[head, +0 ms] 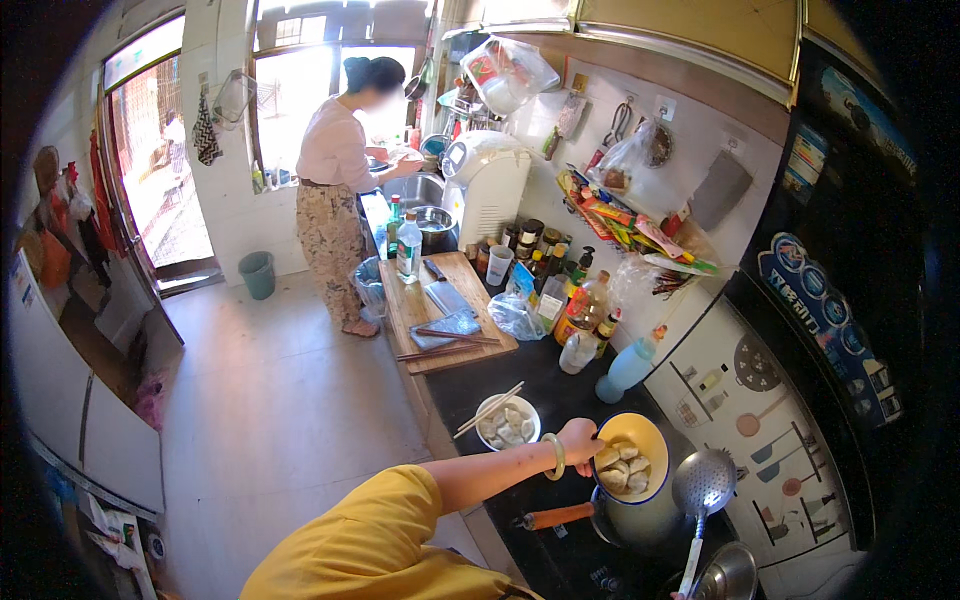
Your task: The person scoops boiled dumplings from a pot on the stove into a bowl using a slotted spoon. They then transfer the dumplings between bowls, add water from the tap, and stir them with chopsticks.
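My left hand [581,446], with a bracelet at the wrist, grips the rim of an enamel bowl [649,435], yellow inside with a dark blue edge. Several dumplings [624,471] lie in it. Beneath the bowl is a pot [637,525] on the stove, partly hidden, its orange-brown handle [559,517] pointing left. To the bowl's right a metal perforated skimmer [703,481] is held up by its handle. Only a sliver of my right hand [678,596] shows, at that handle's lower end. A white bowl of dumplings [511,424] stands nearby, chopsticks [487,410] across its rim.
A wooden cutting board [401,315] carries a cleaver [448,298], chopsticks and a clear bottle [409,247]. Sauce bottles [581,307] and a blue bottle [630,367] line the wall. A metal lid [729,574] is at lower right. Another person [330,157] stands at the sink [412,191].
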{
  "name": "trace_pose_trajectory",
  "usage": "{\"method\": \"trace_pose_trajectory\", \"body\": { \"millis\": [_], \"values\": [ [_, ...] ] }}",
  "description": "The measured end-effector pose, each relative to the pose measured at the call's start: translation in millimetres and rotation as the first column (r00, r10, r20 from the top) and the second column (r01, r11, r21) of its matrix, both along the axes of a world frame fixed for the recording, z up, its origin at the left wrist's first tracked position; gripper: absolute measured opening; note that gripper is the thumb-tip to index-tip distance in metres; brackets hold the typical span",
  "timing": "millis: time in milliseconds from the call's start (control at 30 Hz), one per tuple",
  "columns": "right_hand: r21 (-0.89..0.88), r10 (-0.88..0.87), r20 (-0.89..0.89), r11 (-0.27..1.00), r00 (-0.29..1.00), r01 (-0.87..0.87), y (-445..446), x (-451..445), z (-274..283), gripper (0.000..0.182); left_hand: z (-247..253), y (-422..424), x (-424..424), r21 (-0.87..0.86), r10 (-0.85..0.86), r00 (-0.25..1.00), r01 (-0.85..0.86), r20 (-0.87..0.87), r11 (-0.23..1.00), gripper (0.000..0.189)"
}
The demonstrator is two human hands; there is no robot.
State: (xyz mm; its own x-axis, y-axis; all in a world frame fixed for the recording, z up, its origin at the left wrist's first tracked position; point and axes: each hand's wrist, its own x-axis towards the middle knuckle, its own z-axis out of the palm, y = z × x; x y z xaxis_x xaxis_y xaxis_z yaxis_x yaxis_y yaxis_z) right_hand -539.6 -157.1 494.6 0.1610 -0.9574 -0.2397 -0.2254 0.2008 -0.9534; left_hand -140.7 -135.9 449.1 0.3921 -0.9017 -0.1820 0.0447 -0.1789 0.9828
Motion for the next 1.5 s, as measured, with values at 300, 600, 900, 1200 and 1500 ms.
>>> {"method": "trace_pose_trajectory", "body": {
  "millis": [300,600,900,1200,1500],
  "values": [
    [-0.035,0.002,-0.031,0.999,1.0,-0.003,1,-2,-31,0.016,12,32,16,-0.008,0.077,0.997,-0.077,-0.016,0.997,0.025],
    [-0.099,-0.064,-0.02,0.993,0.998,0.061,4,0,-43,0.015,10,63,27,-0.063,0.2,0.978,-0.203,-0.058,0.977,0.023],
    [-0.596,-0.166,-0.396,0.794,0.903,-0.115,11,9,-57,0.022,11,125,32,-0.077,0.27,0.957,-0.278,-0.102,0.957,0.024],
    [-0.393,-0.222,-0.186,0.91,0.957,0.135,-13,-15,-109,0.024,-10,196,34,-0.054,0.48,0.872,-0.486,-0.097,0.872,0.018],
    [-0.712,-0.476,-0.697,0.376,0.536,-0.593,-15,-7,-105,0.021,-18,251,25,-0.101,0.587,0.789,-0.609,-0.184,0.787,0.017]
  ]
}}
